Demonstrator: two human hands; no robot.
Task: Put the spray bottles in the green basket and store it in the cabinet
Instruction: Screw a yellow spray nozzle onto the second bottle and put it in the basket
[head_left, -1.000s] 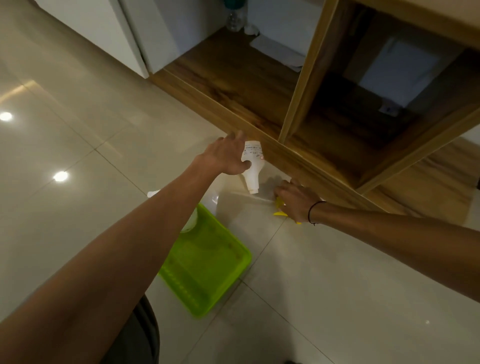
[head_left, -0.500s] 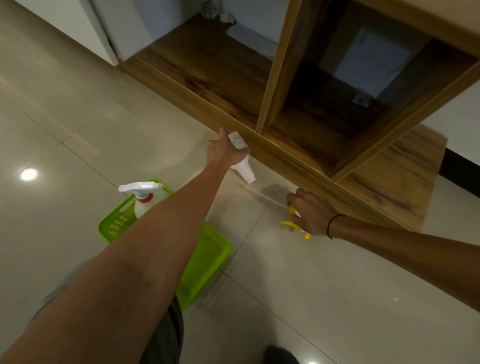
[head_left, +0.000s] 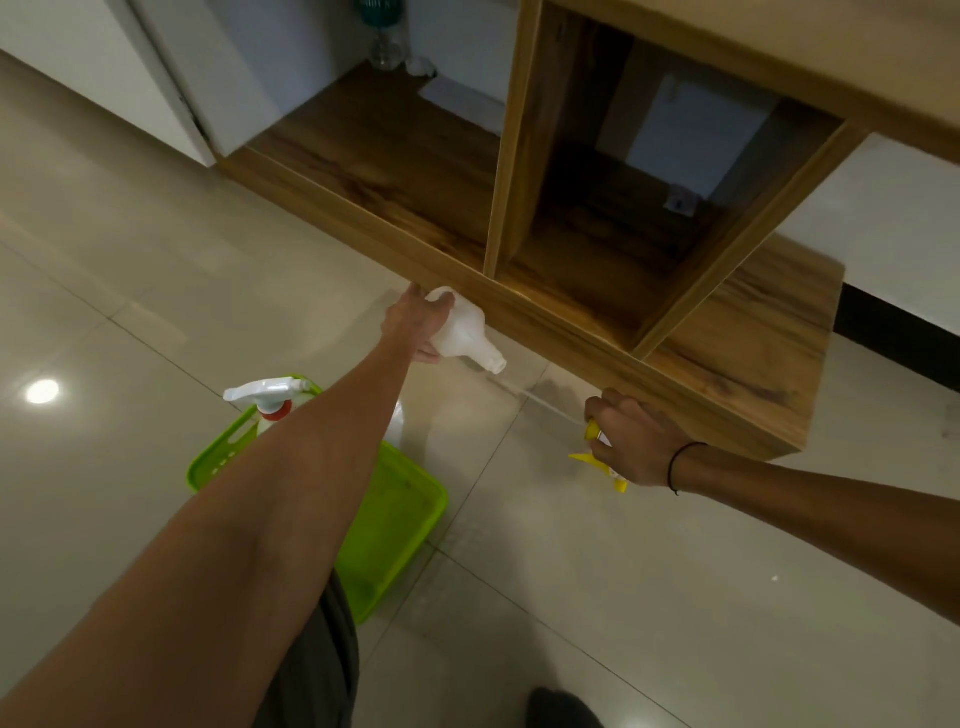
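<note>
Left hand (head_left: 415, 325) clamped on a white bottle (head_left: 464, 332) with its open neck tipped sideways, right hand (head_left: 636, 444) closed around the yellow spray head (head_left: 592, 457), thin dip tube (head_left: 540, 402) strung between them, both just in front of the cabinet (head_left: 587, 332). Pulled further apart than a second ago, so head and bottle now clearly separated and probably needing rejoining before basketing. Green basket (head_left: 400, 514) on the floor (head_left: 571, 597) already holding one white-and-red sprayer (head_left: 267, 402), not yet stored.

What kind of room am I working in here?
Probably a home room: glossy tiled floor, a low wooden open cabinet against a white wall, and a green basket on the floor.
</note>
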